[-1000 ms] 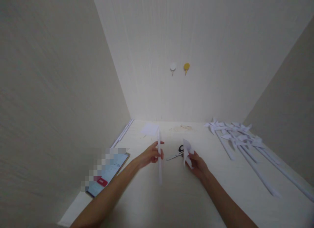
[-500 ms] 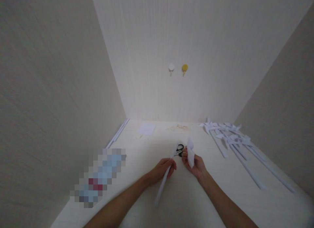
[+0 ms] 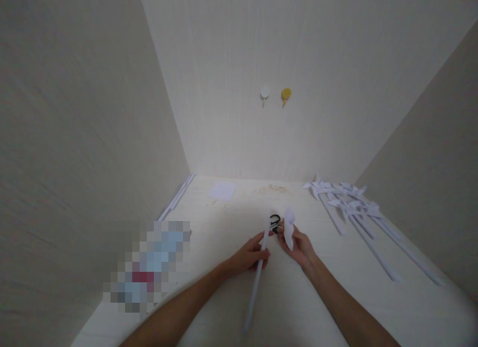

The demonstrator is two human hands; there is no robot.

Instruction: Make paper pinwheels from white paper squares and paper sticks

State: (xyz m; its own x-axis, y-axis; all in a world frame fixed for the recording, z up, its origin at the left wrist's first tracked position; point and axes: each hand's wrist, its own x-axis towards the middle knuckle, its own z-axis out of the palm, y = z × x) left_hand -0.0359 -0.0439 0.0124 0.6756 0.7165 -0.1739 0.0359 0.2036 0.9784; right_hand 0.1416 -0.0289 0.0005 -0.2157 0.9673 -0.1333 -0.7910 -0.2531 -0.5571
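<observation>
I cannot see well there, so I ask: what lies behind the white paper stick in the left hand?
Black scissors lie behind the white paper stick that the left hand holds. Only the handles show; the blades are hidden.

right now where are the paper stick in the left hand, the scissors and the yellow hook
paper stick (image 3: 256, 287), head view, mid-shaft below the left hand
scissors (image 3: 275, 221), head view, black handle loops
yellow hook (image 3: 286, 94), head view, round cap on the back wall

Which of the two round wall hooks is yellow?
The right-hand hook is yellow; the left one beside it is white. Both hang on the back wall.
</observation>
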